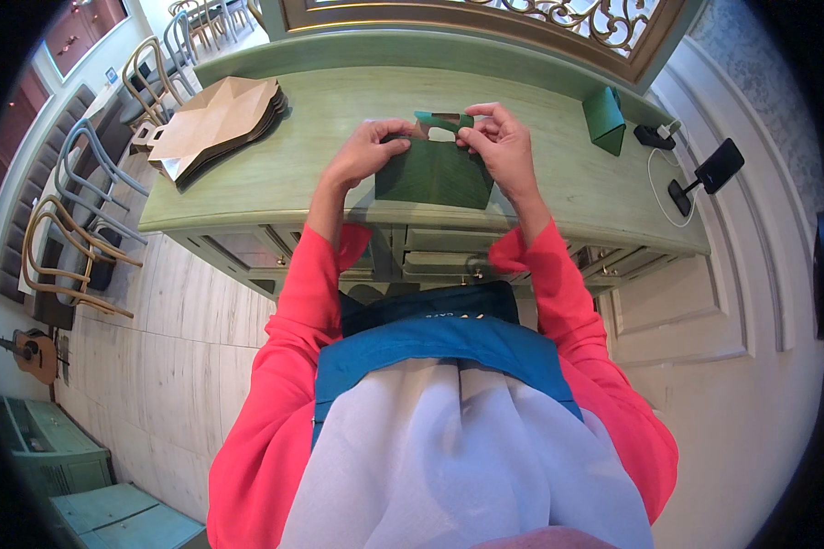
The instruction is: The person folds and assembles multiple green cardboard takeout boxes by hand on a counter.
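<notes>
A dark green carton [435,174] with a cut-out handle flap [445,121] stands at the middle of the counter's near side. At its upper left, my left hand [368,152] is closed, thumb and fingers gripping the carton's top edge. My right hand [502,146] pinches the handle flap on the other side, with the thumb in front and the index finger over the top. A brown inner side of the card shows between my hands. Part of the carton's top is hidden by my fingers.
The pale green counter [330,91] has a stack of flat brown card sheets [215,123] at left. To the right are another green carton [604,121], a black power strip [652,137] with a white cable, and a phone-like device [719,165] on a stand. Drawers [453,240] lie below.
</notes>
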{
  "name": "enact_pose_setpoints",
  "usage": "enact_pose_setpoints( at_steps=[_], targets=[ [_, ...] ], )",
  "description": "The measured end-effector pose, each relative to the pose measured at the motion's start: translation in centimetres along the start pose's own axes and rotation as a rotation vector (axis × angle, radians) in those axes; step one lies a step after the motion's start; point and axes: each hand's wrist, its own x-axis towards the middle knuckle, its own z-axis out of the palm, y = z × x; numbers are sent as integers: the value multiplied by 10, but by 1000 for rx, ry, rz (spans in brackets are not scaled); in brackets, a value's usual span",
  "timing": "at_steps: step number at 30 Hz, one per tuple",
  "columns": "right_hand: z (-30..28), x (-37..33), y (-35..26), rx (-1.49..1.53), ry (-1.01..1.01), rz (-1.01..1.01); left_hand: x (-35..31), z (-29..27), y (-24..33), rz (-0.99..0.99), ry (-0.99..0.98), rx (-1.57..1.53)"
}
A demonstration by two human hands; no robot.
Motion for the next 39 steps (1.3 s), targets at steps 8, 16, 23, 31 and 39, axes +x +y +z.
enact_pose_setpoints(
  at_steps=[8, 16, 23, 31, 39],
  targets=[
    [16, -6, -6, -521, 109, -142, -3, 6, 3, 8, 88, -5],
    [8, -4, -2, -643, 57, -266, 4, 14, 3, -80, 171, -47],
    [-4, 2, 2, -526, -21, -174, 8, 14, -9, -13, 166, -12],
    [-3, 9, 7, -423, 68, -68, 5, 18, -2, 28, 157, 22],
    [-4, 8, 1, -543, 4, -79, 11, 24, -15, 17, 318, 62]
  ],
)
